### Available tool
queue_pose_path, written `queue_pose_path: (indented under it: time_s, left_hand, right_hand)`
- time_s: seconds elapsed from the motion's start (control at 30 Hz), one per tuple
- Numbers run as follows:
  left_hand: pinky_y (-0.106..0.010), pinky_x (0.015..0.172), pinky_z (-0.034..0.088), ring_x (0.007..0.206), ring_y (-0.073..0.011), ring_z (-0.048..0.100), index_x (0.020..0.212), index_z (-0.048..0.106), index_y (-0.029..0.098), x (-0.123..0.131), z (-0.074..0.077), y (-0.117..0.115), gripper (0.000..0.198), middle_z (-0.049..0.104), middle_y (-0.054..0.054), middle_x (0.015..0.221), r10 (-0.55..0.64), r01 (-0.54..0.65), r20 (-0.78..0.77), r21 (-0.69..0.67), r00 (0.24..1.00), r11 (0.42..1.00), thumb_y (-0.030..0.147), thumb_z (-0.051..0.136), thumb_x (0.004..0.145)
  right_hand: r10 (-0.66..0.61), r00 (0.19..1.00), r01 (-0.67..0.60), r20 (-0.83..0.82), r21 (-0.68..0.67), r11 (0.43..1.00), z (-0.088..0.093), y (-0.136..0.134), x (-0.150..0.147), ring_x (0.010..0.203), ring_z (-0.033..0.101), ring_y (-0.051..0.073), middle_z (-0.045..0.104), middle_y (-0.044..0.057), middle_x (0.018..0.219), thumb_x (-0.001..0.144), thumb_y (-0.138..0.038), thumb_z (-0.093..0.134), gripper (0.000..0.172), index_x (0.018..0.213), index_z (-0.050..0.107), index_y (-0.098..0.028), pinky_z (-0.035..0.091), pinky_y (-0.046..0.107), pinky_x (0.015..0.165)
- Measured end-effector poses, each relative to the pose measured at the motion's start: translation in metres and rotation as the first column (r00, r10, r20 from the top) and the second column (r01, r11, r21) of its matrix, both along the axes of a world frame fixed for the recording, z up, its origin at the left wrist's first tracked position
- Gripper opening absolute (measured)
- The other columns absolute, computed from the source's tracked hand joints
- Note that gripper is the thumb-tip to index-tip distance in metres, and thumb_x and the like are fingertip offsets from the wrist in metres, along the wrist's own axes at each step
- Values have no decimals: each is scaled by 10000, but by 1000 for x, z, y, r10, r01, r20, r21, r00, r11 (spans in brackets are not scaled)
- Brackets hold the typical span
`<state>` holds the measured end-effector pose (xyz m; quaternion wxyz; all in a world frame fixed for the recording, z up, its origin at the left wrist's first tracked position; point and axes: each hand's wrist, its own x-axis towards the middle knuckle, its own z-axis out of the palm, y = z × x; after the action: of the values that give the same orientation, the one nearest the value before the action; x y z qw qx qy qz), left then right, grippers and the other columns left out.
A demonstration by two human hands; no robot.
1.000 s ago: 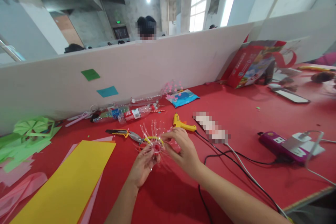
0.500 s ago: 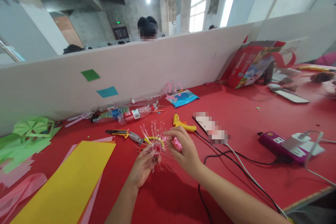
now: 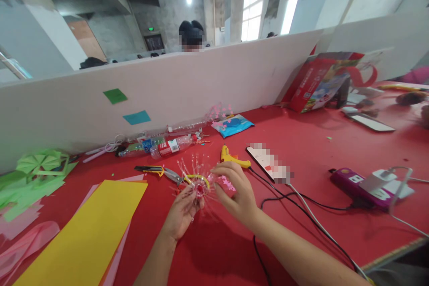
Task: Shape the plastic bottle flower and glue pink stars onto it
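Note:
My left hand (image 3: 181, 215) grips from below a clear plastic bottle top cut into splayed strips, with a red cap (image 3: 200, 189) at its centre. My right hand (image 3: 236, 192) is beside it on the right, fingers curled onto the strips on that side. A small pink piece (image 3: 228, 183) shows under my right fingers. Behind the piece lie yellow-handled scissors (image 3: 177, 175) and a yellow glue gun (image 3: 231, 157) on the red table (image 3: 301, 152).
Yellow paper (image 3: 90, 228) and pink sheets lie at left, green folded paper (image 3: 36, 167) beyond. Plastic bottles (image 3: 164, 145) rest along the white partition (image 3: 187, 85). A power strip (image 3: 268, 163), black and white cables (image 3: 295, 201) and a purple device (image 3: 362, 187) are at right. A person sits behind the partition.
My right fingers shifted slightly on the strips and the pink piece now shows more. My left hand keeps its grip in the same place.

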<state>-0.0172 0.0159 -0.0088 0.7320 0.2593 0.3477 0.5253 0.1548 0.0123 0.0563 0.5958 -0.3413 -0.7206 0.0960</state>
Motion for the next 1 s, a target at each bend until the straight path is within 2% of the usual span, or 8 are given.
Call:
queue_pose_path:
  time_s: [0.17, 0.33, 0.53, 0.63, 0.8, 1.0]
  left_hand:
    - [-230, 665, 514, 671, -107, 630, 914, 665, 150, -1, -2, 0, 260, 700, -36, 839, -7, 7, 9, 21, 1000, 1000, 176, 757, 672]
    - [-243, 744, 515, 736, -111, 636, 894, 683, 167, -1, -3, 2, 245, 708, -34, 874, -16, 14, 36, 40, 999, 999, 167, 766, 663]
    - [-244, 742, 508, 722, -104, 623, 881, 686, 166, 0, 0, 1, 214, 693, -19, 832, -11, 9, 30, 63, 999, 998, 154, 751, 677]
    - [-237, 731, 505, 725, -103, 625, 925, 677, 173, 0, -2, 1, 239, 694, -20, 852, -11, 10, 12, 72, 1000, 997, 154, 734, 694]
    - [-241, 747, 508, 738, -101, 625, 988, 663, 181, -1, -3, 2, 275, 692, -23, 884, -9, 9, 8, 74, 1000, 997, 150, 712, 719]
    - [-237, 741, 517, 722, -99, 628, 943, 675, 174, 0, -3, 2, 261, 696, -21, 857, 11, -12, 12, 59, 1000, 998, 144, 735, 690]
  right_hand:
    - [-98, 993, 90, 64, 118, 989, 2, -1, 0, 797, 541, 195, 599, 32, 819, 811, -99, 533, 176, 918, 585, -228, 414, 412, 812]
    - [-156, 977, 138, 144, 132, 982, -2, 0, -2, 796, 530, 199, 579, 31, 809, 795, -115, 569, 160, 904, 592, -230, 399, 428, 826]
    - [-77, 986, 52, 146, 166, 985, -3, 0, -2, 737, 549, 167, 634, -6, 778, 800, -70, 550, 200, 904, 559, -241, 369, 426, 875]
    - [-58, 987, 36, 148, 143, 989, -3, -1, -4, 709, 531, 162, 651, -15, 760, 808, -68, 538, 201, 919, 542, -236, 371, 403, 828]
    - [-95, 986, 87, 139, 57, 995, -5, 1, -6, 706, 510, 169, 632, -8, 732, 811, -94, 542, 155, 901, 548, -219, 365, 370, 763]
    - [-26, 992, 26, 123, 0, 1000, -9, 2, -7, 710, 514, 157, 620, -16, 742, 803, -68, 546, 191, 919, 550, -220, 364, 360, 777]
